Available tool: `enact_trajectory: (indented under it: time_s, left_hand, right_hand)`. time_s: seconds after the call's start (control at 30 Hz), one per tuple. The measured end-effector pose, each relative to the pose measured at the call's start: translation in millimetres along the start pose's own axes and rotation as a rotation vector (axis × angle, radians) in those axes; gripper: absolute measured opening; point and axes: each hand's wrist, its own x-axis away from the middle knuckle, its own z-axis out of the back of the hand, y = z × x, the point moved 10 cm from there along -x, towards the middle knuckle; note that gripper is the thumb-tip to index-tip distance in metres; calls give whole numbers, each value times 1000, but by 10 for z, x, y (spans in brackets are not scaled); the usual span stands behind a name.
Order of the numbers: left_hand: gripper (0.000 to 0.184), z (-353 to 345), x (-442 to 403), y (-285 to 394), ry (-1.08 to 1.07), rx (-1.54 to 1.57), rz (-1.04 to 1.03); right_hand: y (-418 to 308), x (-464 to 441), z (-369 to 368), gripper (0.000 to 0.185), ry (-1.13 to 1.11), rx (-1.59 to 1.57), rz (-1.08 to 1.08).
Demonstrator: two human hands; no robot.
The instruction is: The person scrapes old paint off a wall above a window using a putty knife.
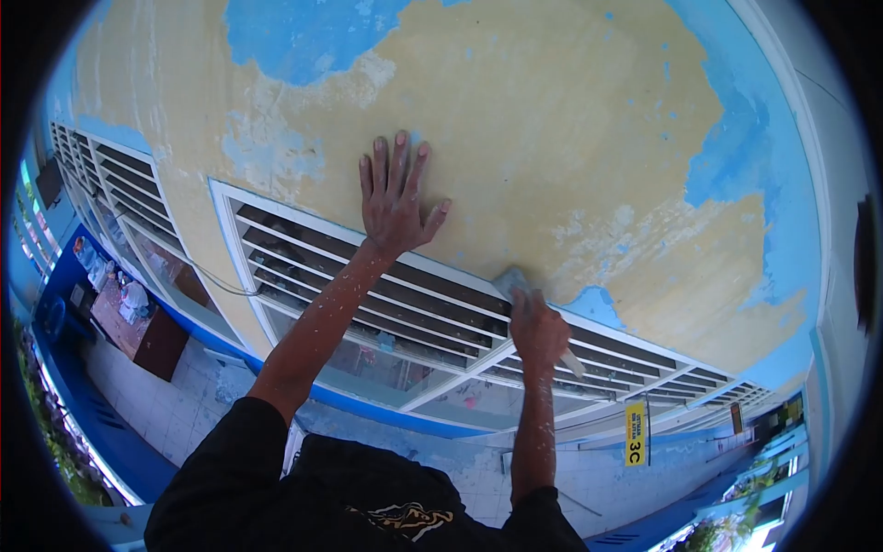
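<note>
My left hand [397,207] lies flat on the wall [515,138], fingers spread, just above the white louvred window frame [303,213]. It holds nothing. My right hand [538,329] is closed around a paint scraper [511,279]. The pale handle sticks out below my fist, and the blade points up to the left at the frame's top edge. Whether the blade touches the wall or the frame I cannot tell. Bare tan wall shows around both hands, with patches of blue paint [308,37] left on it. White specks dot both forearms.
Louvre slats [368,317] run below my hands. A yellow 3C sign [636,434] hangs at the lower right. Down on the left, a brown table [138,322] with things on it stands on the tiled floor [207,414]. A thin cable [221,282] crosses between the windows.
</note>
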Motion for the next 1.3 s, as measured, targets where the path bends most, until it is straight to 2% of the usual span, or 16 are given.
enact_trajectory:
  time_s: [0.07, 0.17, 0.2, 0.27, 0.37, 0.5, 0.6, 0.67, 0.73, 0.83, 0.93, 0.97, 1.07, 1.2, 1.3]
  left_hand:
    - [86, 0, 7, 4, -13, 3, -14]
    - [86, -10, 28, -44, -36, -28, -36]
    - [86, -24, 30, -32, -31, -36, -29]
    - [86, -17, 73, -37, -21, -42, -10]
    - [85, -51, 79, -17, -22, -25, -25]
    - [83, -51, 98, -43, -50, -48, -34]
    - [83, -49, 82, -65, -34, -56, -6]
    - [83, -52, 77, -41, -30, -38, -13]
    - [82, -25, 81, -41, -27, -16, -32]
    - [82, -75, 123, -81, -78, -64, -46]
    - [82, -105, 147, -82, -85, -81, -10]
    - [82, -106, 141, -71, -72, -75, -12]
    - [82, -84, 142, -59, -65, -57, -37]
    - [81, -77, 114, -67, -51, -59, -49]
    - [80, -87, 157, -43, -50, -48, -30]
  right_hand:
    - [13, 7, -110, 34, -55, -23, -16]
    - [299, 37, 32, 31, 45, 26, 16]
    - [428, 11, 15, 28, -50, -13, -49]
    - [427, 9, -75, 30, -90, -21, -43]
    - [-125, -11, -213, 37, -130, -106, -57]
    - [-90, 36, -73, 37, -70, -106, -76]
    - [-154, 37, -151, 34, -119, -74, -108]
    - [-501, 33, -180, 36, -52, -152, -58]
    - [-668, 15, -213, 37, -118, -170, -55]
    - [-390, 26, -165, 36, -145, -133, -105]
    - [-450, -20, -106, 37, -108, -128, -75]
    - [-546, -32, -136, 37, -123, -228, -93]
    - [-676, -46, -132, 37, -155, -274, -136]
    - [-604, -42, -108, 38, -145, -267, -131]
    - [-805, -109, -88, 37, -91, -218, -113]
